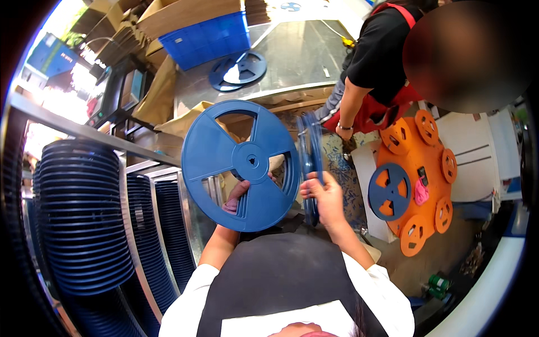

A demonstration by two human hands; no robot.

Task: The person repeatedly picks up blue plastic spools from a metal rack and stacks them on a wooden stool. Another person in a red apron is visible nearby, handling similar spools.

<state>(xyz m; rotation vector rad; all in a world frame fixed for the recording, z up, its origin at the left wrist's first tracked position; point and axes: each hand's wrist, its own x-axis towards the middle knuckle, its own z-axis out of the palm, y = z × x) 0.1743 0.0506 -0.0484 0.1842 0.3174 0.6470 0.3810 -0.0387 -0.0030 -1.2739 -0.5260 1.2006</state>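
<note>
Left of the hands stand stacked blue reels (84,216) in racks. The left hand (238,194) grips a flat blue reel (241,164) from behind, face toward the camera. Just right, the right hand (323,196) clasps an edge-on reel (310,163). Farther right lies an orange disc (421,185).

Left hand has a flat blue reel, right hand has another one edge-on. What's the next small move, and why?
Probably swing the flat blue reel in the left hand toward the edge-on reel gripped by the right hand so their faces line up. The two are apart and at different angles, and stacked blue reels stand on the left.
</note>
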